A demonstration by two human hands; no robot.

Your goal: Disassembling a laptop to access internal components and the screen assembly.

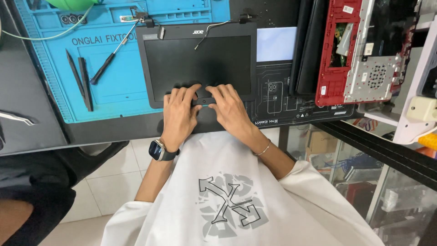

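Note:
A black laptop screen panel (pixel 195 59) with a loose cable at its top lies flat on the desk, partly over a blue repair mat (pixel 114 77). My left hand (pixel 178 113), with a watch on the wrist, presses its fingertips on the panel's near bezel. My right hand (pixel 230 108), a thin bracelet on its wrist, rests beside it on the same edge, fingers spread against the bezel. Neither hand holds a tool.
A screwdriver (pixel 111 57) and two black pry tools (pixel 82 79) lie on the blue mat. Tweezers (pixel 18 118) sit at the left edge. A red laptop chassis (pixel 359 50) and a black panel stand to the right. A white sheet (pixel 276 43) lies behind the screen.

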